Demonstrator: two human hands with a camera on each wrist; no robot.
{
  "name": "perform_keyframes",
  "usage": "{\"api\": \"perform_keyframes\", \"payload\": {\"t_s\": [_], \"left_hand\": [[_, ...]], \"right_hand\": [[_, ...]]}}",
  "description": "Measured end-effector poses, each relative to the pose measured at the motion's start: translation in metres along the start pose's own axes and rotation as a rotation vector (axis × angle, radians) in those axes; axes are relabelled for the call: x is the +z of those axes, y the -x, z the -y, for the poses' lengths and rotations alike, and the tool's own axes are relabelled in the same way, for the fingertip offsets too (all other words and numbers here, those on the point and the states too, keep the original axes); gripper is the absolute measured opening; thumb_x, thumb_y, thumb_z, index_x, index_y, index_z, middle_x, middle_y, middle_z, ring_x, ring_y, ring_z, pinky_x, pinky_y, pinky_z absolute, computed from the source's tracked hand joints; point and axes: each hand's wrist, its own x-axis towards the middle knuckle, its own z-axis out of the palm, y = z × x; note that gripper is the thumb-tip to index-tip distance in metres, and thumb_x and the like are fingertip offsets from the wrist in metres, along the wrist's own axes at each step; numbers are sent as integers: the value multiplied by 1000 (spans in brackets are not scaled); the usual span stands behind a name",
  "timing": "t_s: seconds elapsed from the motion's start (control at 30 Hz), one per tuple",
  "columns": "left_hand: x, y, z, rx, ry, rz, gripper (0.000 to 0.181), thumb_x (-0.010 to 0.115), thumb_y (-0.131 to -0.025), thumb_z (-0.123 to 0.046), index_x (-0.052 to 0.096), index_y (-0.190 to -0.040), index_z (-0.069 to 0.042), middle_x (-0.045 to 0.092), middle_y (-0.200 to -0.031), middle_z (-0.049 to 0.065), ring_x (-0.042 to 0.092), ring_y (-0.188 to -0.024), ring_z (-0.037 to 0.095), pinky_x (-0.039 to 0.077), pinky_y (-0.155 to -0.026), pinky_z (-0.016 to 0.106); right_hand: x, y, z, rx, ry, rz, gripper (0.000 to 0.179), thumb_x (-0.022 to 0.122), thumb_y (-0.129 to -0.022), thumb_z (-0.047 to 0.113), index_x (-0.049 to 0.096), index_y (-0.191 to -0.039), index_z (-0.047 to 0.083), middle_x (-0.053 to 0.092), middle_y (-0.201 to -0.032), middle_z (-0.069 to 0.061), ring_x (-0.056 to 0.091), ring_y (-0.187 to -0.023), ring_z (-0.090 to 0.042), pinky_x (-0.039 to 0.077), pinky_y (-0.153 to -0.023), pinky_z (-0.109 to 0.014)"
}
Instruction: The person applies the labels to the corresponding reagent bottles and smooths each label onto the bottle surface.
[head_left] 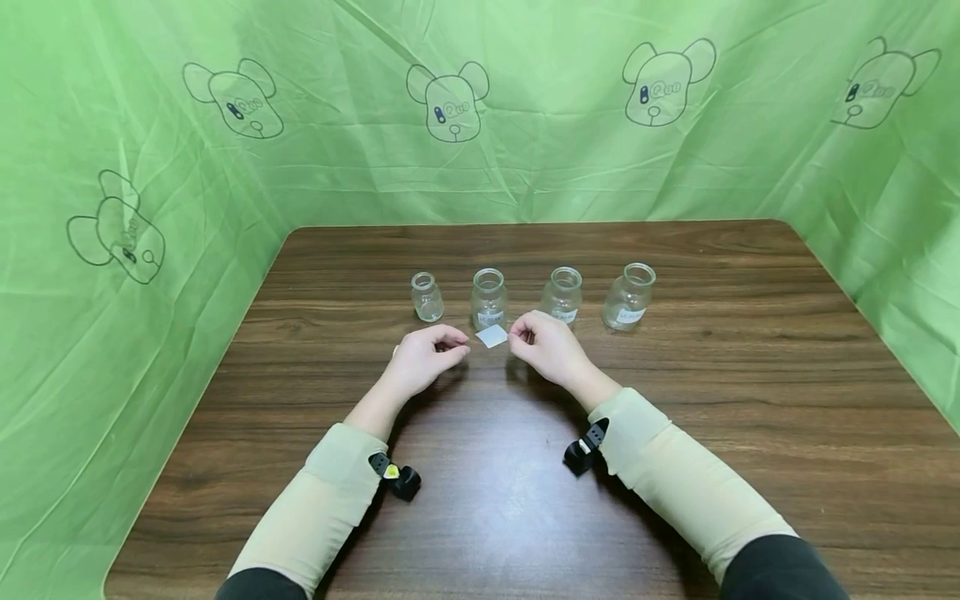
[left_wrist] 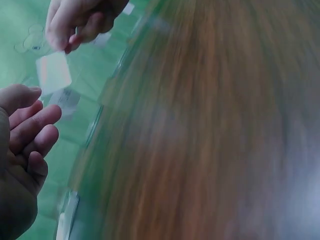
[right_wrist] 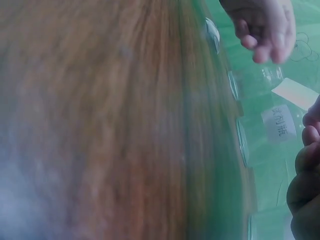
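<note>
My right hand (head_left: 550,346) pinches a small white label (head_left: 492,336) by its edge, holding it up in front of the second glass jar from the left (head_left: 490,292). Opposite, my left hand (head_left: 423,360) has its thumb and fingers loosely bent and parted, with the fingertips close to the label's other side. In the right wrist view a gap shows between those fingertips and the label (right_wrist: 295,93). A white sticker with handwriting (right_wrist: 279,123) is on the jar behind the label. My right hand partly covers the third jar (head_left: 564,287).
To the left stands a smaller glass jar (head_left: 427,298) with no sticker showing. Another stickered jar (head_left: 630,293) is at the right end of the row. The brown wooden table (head_left: 480,517) is bordered by green cloth walls (head_left: 525,167) at the back and sides.
</note>
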Motion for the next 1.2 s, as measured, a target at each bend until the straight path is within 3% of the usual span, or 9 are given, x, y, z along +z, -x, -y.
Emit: {"api": "perform_keyframes", "payload": {"t_s": [0.3,0.57,0.83,1.03,1.2], "left_hand": [[13,-6,-5,-9,115,-12,19,68,-86,-20,70,-101,-9,70,-95,0,63,-86,12,49,-78,31],[14,-4,0,-51,220,-50,21,68,-86,-20,69,-102,-6,70,-90,4,61,-77,13,49,-70,29],[11,-2,4,-91,200,-109,20,68,-85,-22,69,-99,-8,68,-85,2,58,-72,12,47,-66,28],[4,0,10,-130,187,-167,14,64,-86,-16,68,-95,-7,67,-81,3,55,-67,13,44,-59,26],[-4,3,15,-167,199,-214,14,60,-87,-11,67,-95,-2,67,-81,8,60,-72,18,45,-61,24]], "right_hand": [[8,-2,5,-71,-23,20,2,62,-81,11,63,-80,9,56,-77,2,52,-71,-12,45,-63,-26],[18,-8,12,-122,-41,60,9,65,-81,10,67,-90,12,58,-83,3,54,-76,-10,45,-68,-27],[27,-13,17,-182,5,88,16,65,-84,14,70,-99,12,62,-89,2,57,-83,-10,47,-73,-26],[31,-16,18,-136,3,123,19,62,-85,15,68,-102,11,61,-91,2,57,-82,-11,46,-73,-27],[33,-19,19,-72,-16,132,21,61,-85,15,66,-104,9,60,-89,1,56,-82,-14,45,-74,-28]]}}
